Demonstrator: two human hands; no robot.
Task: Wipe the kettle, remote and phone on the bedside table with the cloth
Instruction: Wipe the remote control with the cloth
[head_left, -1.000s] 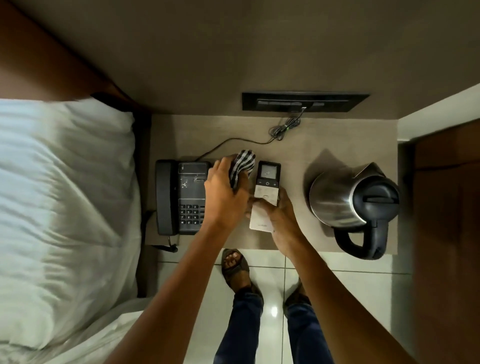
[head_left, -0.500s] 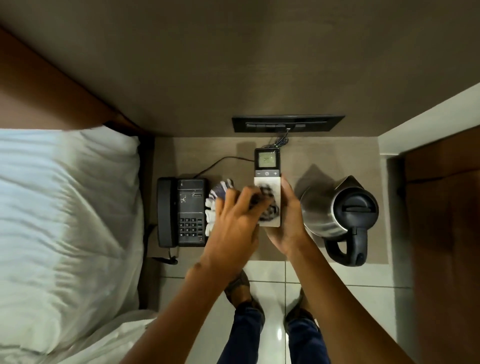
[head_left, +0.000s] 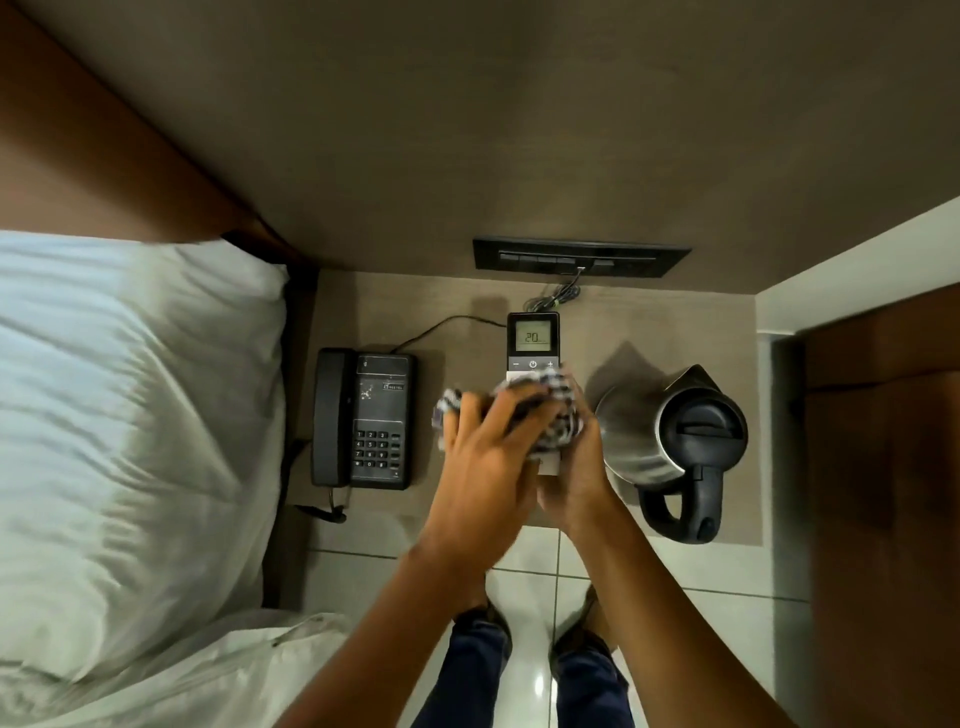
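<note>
My right hand (head_left: 574, 470) holds the white remote (head_left: 533, 343) upright above the bedside table (head_left: 457, 306); its lit screen reads 20. My left hand (head_left: 485, 457) presses the black-and-white checked cloth (head_left: 550, 410) against the remote's lower half, which is hidden under cloth and fingers. The black desk phone (head_left: 366, 418) lies at the table's left. The steel kettle (head_left: 675, 441) with black lid and handle stands at the right, close to my right hand.
A bed with white pillow (head_left: 130, 415) lies left of the table. A dark socket panel (head_left: 579, 257) is on the wall behind, with a cable (head_left: 447, 325) running to the phone. A wooden panel (head_left: 883, 467) stands right. Tiled floor and my feet (head_left: 524, 587) are below.
The remote was lifted off the table and raised in my right hand. My left hand brought the cloth from beside the phone onto the remote and slid it to the right across it.
</note>
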